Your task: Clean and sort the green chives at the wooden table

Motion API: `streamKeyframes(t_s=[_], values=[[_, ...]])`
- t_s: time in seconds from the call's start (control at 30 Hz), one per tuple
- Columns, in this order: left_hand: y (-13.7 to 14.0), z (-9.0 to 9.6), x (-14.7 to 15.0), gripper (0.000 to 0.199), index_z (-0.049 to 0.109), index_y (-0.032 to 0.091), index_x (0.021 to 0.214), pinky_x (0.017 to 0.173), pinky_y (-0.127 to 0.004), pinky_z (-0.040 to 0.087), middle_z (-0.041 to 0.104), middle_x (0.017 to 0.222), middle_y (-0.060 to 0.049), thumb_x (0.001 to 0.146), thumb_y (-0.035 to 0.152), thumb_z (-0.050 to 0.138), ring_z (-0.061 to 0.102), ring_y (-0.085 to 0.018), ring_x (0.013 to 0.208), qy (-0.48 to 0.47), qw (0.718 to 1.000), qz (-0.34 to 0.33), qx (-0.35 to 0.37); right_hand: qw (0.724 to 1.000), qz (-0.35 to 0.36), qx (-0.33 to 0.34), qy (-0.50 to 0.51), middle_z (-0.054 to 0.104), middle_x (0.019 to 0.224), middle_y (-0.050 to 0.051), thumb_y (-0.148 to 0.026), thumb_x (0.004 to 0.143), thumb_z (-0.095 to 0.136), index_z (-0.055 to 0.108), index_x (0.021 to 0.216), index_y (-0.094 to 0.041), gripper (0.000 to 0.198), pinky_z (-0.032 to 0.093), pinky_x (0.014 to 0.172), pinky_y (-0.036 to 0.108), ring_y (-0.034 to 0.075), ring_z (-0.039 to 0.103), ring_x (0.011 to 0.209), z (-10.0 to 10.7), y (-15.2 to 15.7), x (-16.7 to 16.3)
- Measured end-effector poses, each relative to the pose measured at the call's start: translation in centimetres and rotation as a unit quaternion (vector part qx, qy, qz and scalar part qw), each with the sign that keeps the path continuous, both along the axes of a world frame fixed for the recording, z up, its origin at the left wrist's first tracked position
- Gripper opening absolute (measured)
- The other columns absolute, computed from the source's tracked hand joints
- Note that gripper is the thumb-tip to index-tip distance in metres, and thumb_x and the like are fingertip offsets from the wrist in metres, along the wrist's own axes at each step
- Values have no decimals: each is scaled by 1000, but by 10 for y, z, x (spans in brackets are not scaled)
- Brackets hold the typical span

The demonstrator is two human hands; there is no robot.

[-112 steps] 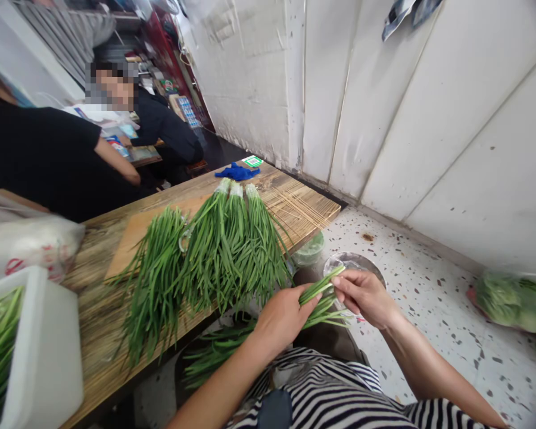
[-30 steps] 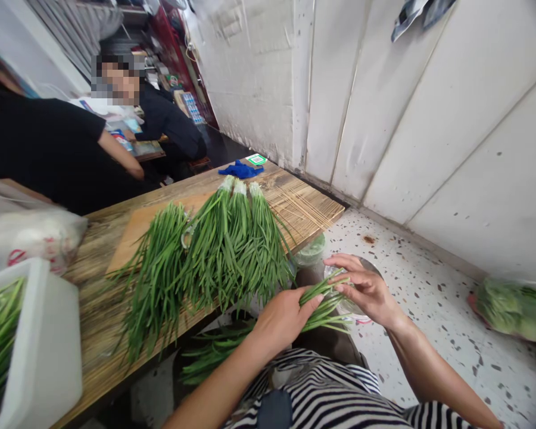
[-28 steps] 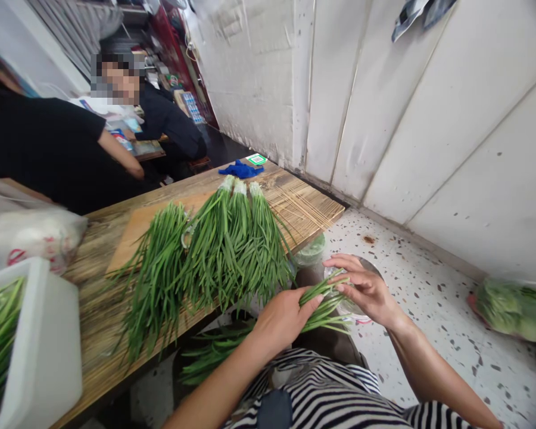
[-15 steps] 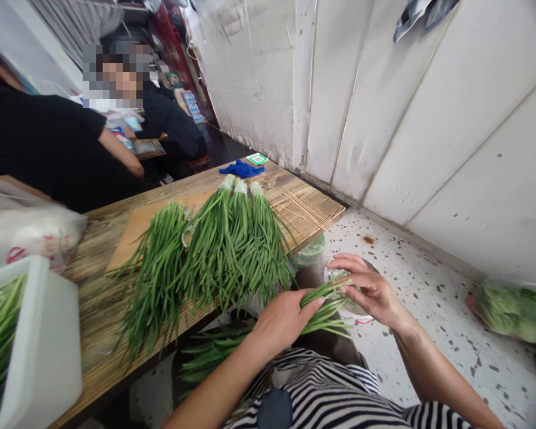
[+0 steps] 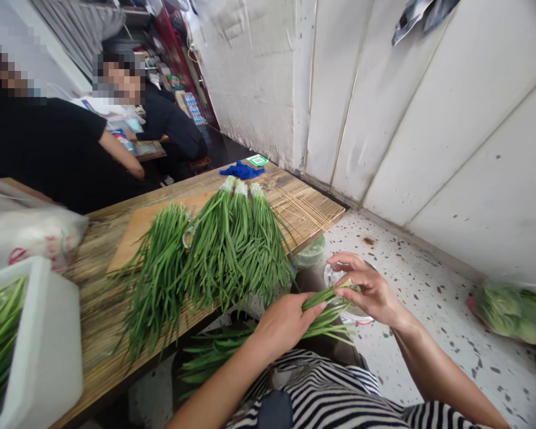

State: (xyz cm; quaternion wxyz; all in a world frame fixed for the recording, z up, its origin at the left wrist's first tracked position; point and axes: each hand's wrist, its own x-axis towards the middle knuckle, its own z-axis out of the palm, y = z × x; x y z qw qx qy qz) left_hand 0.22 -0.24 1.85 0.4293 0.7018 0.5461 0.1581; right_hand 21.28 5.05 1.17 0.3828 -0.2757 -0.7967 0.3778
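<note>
My left hand (image 5: pixel 282 323) is closed around a bunch of garlic chives (image 5: pixel 329 325) above my lap, its pale stem ends pointing right and its green leaves trailing left below my forearm. At those stem ends, the thumb and forefinger of my right hand (image 5: pixel 362 287) pinch some stalks, while its other fingers are bent and apart. Three bunches of garlic chives (image 5: pixel 239 244) with wrapped white ends lie side by side on the wooden table (image 5: pixel 96 310). To their left is a looser pile of garlic chives (image 5: pixel 158 268).
Thin wooden sticks (image 5: pixel 304 205) and a blue cloth (image 5: pixel 242 170) lie toward the table's far end. A white bin (image 5: pixel 56 339) of greens stands at left. On the floor are a clear round container (image 5: pixel 333 274) and bagged vegetables (image 5: pixel 513 313). Two people sit beyond the table.
My right hand has shifted slightly left and its fingertips have closed in on the stem ends. My left hand keeps its grip on the bunch.
</note>
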Motion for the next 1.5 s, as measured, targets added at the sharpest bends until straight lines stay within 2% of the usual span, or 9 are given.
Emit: streamKeyframes(t_s=[0.47, 0.63, 0.73, 0.87, 0.97, 1.07, 1.2, 1.33, 1.5], values=[[1, 1, 2, 51, 67, 21, 113, 81, -29, 44, 71, 102, -9, 89, 55, 36, 64, -25, 93, 40, 999, 5, 5, 993, 12, -98, -67, 55, 131, 9, -21, 80, 63, 66, 68, -17, 13, 47, 92, 45, 25, 58, 109, 4, 0, 9], [2, -1, 0, 53, 65, 21, 118, 85, -29, 44, 69, 107, -9, 90, 55, 34, 63, -25, 99, 54, 998, 20, 13, 989, -120, -27, -77, 61, 124, 8, -27, 79, 64, 68, 65, -20, 17, 45, 95, 46, 28, 57, 112, 7, 1, 27], [2, -1, 0, 56, 62, 21, 122, 87, -29, 43, 67, 112, -9, 90, 57, 34, 61, -25, 103, 78, 996, 31, 14, 976, -180, -67, -106, 68, 111, 9, -39, 81, 63, 71, 67, -20, 26, 51, 84, 40, 27, 64, 96, 6, 4, 51], [2, 0, 1, 58, 61, 21, 123, 86, -28, 42, 67, 114, -9, 90, 58, 32, 61, -24, 103, 89, 995, 31, 20, 924, -290, -152, -199, 71, 96, 11, -48, 87, 49, 74, 73, -16, 43, 53, 73, 34, 24, 67, 82, -39, 15, 75], [3, -2, 0, 57, 66, 22, 112, 79, -27, 43, 70, 104, -7, 91, 59, 28, 63, -22, 93, 62, 998, 4, 19, 857, -365, -135, -338, 64, 118, 16, -36, 78, 62, 74, 90, -15, 27, 51, 76, 37, 26, 67, 87, -90, 27, 83], [3, -7, -1, 62, 69, 19, 95, 69, -27, 41, 70, 88, -6, 90, 62, 25, 62, -21, 78, 49, 999, -14, 5, 840, -345, -163, -386, 71, 92, 14, -38, 84, 54, 74, 81, -16, 30, 51, 74, 36, 26, 68, 80, -113, 31, 82], [4, -13, -2, 67, 67, 16, 81, 63, -26, 38, 64, 74, -5, 89, 65, 21, 56, -18, 67, 40, 999, -22, -13, 884, -364, -159, -245, 71, 76, 10, -53, 92, 34, 73, 79, -17, 55, 51, 72, 36, 24, 67, 73, -73, 23, 65], [5, -16, -2, 67, 65, 14, 77, 62, -25, 37, 61, 70, -4, 90, 63, 21, 53, -16, 65, 7, 999, -32, -33, 966, -157, -184, -88, 70, 103, 9, -51, 83, 58, 70, 108, -20, 41, 50, 79, 33, 22, 65, 91, -16, 9, 35], [4, -20, -4, 68, 64, 14, 78, 52, -24, 35, 58, 62, -2, 86, 68, 23, 48, -14, 52, -48, 992, -31, -115, 970, -23, -241, -19, 70, 87, 5, -42, 79, 67, 72, 95, -17, 30, 50, 71, 29, 16, 63, 77, -3, 2, 3]])
